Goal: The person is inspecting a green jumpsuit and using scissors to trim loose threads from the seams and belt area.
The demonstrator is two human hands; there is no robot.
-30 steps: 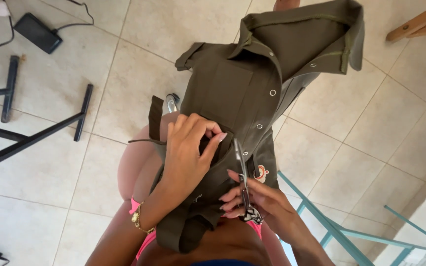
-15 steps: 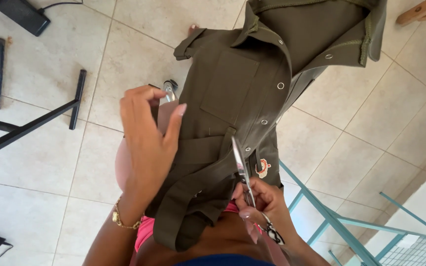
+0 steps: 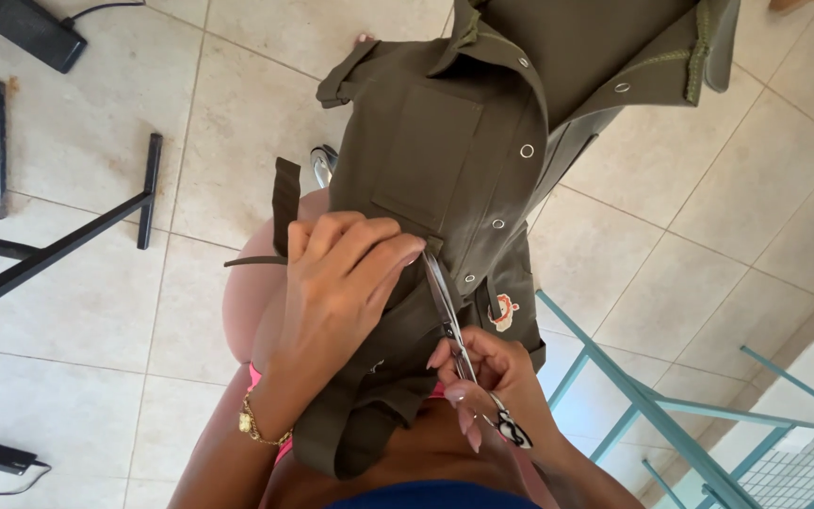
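Head view: olive jacket [image 3: 454,179] draped over lap, left hand [image 3: 336,283] pinching its fabric taut beside scissors [image 3: 454,325], right hand [image 3: 492,377] clamped on scissor handles below jacket's snap placket.

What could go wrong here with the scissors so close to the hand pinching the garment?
The scissors in the right hand point at the left hand pinching the olive garment; its fingertips might get nicked. The blades could also cut more fabric than meant. The garment lies across bare legs, so a slip might reach skin.
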